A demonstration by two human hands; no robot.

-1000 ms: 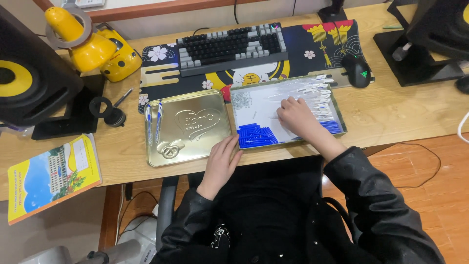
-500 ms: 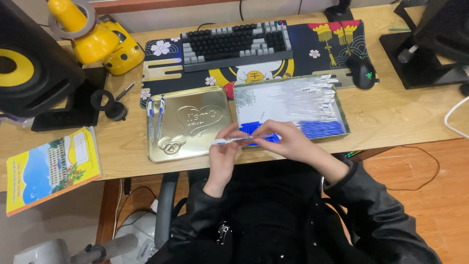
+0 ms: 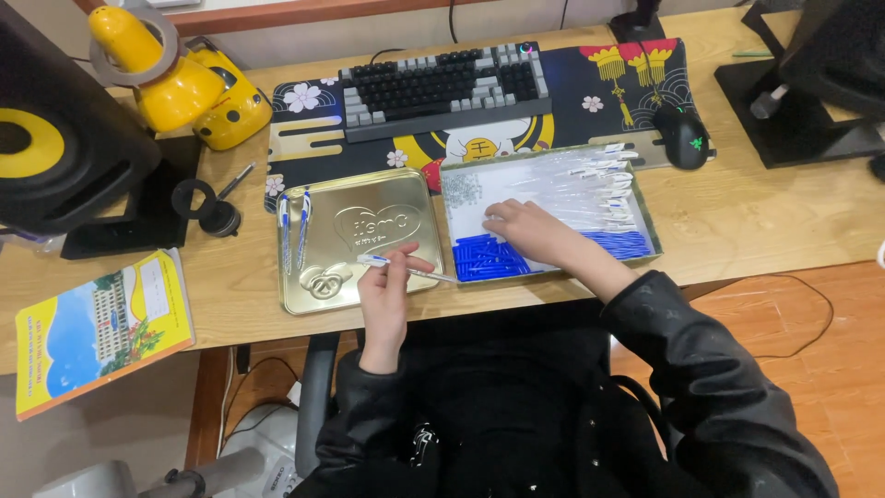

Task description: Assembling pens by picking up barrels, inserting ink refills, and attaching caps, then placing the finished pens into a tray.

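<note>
A wooden counter (image 3: 756,221) carried everything. At its far left stood a black speaker (image 3: 64,148) with a yellow cone, and a dark mat (image 3: 590,92) with flower prints lay across the back under a keyboard (image 3: 442,85) and a black mouse (image 3: 684,136). A yellow booklet (image 3: 97,323) hung over the near left edge.

Before the person sat two trays side by side, touching. The gold tin lid (image 3: 355,242), embossed with a heart, held two finished pens (image 3: 295,229) along its left side. The white tray (image 3: 553,217) to its right held clear pen barrels (image 3: 590,180) at the back, blue caps (image 3: 489,258) heaped at the front left and more blue parts along the front right.

The left hand (image 3: 387,281) was closed in a pinch on a clear pen (image 3: 406,268), held nearly level over the lid's near right corner, its tip reaching toward the white tray. The right hand (image 3: 525,226) lay inside the white tray, fingers curled down onto the parts just behind the caps; whether they gripped one I could not tell.
</note>
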